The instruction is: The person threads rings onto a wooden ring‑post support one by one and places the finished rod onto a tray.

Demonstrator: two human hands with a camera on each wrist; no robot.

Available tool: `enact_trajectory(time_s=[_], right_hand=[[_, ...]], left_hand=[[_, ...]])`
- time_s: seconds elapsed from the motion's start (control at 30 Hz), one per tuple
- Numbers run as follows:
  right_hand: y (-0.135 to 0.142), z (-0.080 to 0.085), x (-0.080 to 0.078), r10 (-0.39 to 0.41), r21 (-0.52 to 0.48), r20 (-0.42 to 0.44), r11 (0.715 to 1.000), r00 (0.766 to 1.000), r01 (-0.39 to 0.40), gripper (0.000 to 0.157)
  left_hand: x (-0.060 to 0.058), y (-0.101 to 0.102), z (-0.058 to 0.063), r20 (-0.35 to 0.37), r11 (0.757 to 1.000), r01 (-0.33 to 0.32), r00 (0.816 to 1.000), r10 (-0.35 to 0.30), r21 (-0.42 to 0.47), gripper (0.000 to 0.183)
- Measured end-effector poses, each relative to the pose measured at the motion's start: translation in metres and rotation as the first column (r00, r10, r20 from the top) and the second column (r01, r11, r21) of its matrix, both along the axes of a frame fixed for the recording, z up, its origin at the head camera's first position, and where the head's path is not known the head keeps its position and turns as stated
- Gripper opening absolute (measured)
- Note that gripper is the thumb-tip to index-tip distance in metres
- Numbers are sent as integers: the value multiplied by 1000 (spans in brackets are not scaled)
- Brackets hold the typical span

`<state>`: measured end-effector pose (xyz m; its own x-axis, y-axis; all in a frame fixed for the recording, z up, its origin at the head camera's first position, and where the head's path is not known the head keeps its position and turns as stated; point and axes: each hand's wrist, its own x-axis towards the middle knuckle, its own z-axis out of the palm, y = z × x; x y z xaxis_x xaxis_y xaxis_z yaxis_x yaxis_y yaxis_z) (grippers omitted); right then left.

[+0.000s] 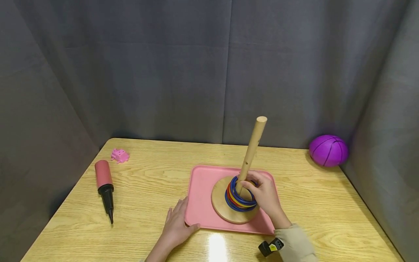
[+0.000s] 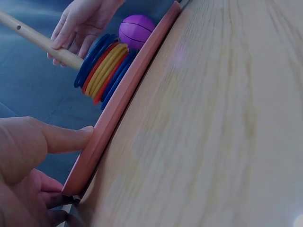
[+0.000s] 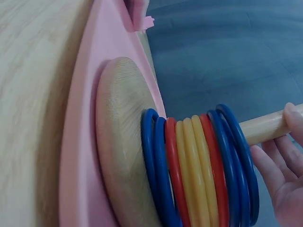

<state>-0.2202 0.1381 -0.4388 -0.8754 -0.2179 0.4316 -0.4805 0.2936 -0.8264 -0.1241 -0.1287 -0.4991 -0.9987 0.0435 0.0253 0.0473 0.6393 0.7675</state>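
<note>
A wooden ring-toss stand, with a round base [image 3: 120, 123] and an upright pole [image 1: 252, 153], stands in a pink tray [image 1: 199, 185]. Blue, red and yellow rings [image 2: 105, 71] are stacked round the bottom of its pole. My right hand [image 1: 266, 193] holds the pole just above the rings, thumb on one side and fingers behind. The top blue ring [image 3: 241, 165] leans a little and lies close to these fingers. At the tray's near left corner, my left hand [image 1: 176, 225] grips the rim, its thumb against the near side and its fingers along the left side.
A purple ball [image 1: 328, 150] sits at the table's far right corner. On the left lie a red and black hand pump [image 1: 104, 185] and a small pink toy [image 1: 120, 155]. Grey curtains [image 1: 163, 80] surround the wooden table [image 1: 147, 182] at the back and sides.
</note>
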Motion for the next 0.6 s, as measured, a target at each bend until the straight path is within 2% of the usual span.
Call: enact_trajectory(time_s=[0.3, 0.6], right_hand=[[-2, 1, -2, -5, 47, 74, 999, 997, 1, 23], [-4, 1, 1, -13, 16, 104, 1000, 994, 11, 22]], left_hand=[[1, -1, -2, -9, 1000, -1, 1000, 1, 4, 91], [1, -1, -2, -16, 1000, -12, 1000, 12, 0, 91]])
